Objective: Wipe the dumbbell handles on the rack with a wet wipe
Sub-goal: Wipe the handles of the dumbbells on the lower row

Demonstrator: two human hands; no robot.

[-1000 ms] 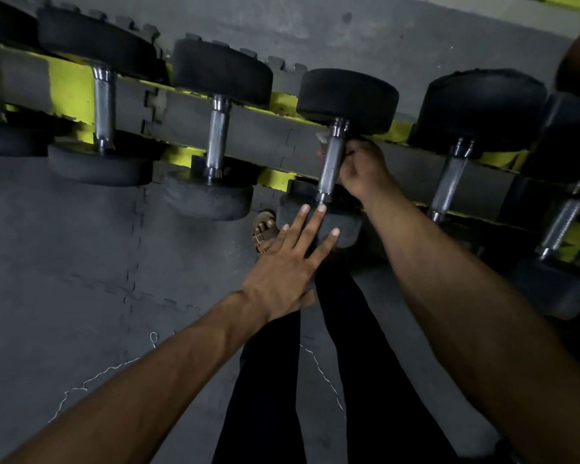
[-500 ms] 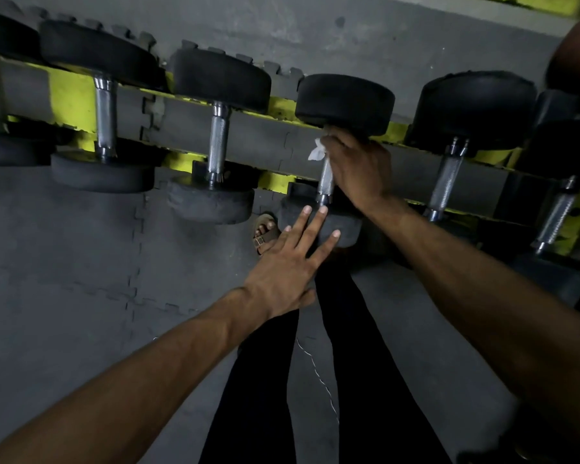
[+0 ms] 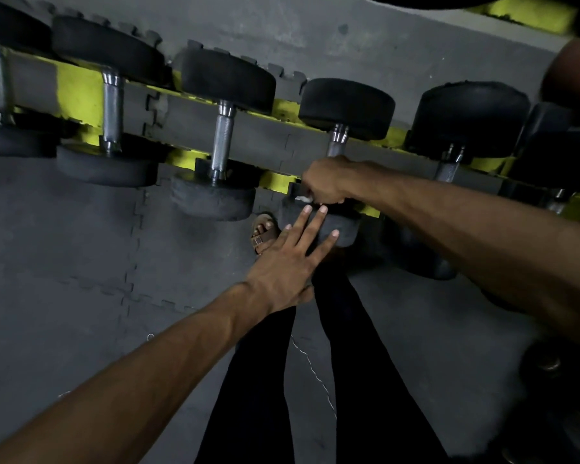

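Several black dumbbells with chrome handles lie across a yellow rack (image 3: 77,92). My right hand (image 3: 329,180) grips the lower end of the handle of one dumbbell (image 3: 347,108) with a white wet wipe (image 3: 303,198) peeking out under the fingers. Only the top of that handle (image 3: 337,142) shows above my fist. My left hand (image 3: 288,262) is flat, fingers straight, pressing on this dumbbell's near black head (image 3: 342,226).
Neighbouring dumbbells sit to the left (image 3: 223,142) and right (image 3: 449,162) on the same rack. Grey interlocking floor mats (image 3: 64,262) lie below. My legs in black trousers (image 3: 349,363) and a sandalled foot (image 3: 265,231) stand under the rack. More weights sit at the lower right (image 3: 549,363).
My right hand has slid with the wipe down the handle, from the top end near the far head to the end near the close head. The left hand has stayed pressed on the near head.
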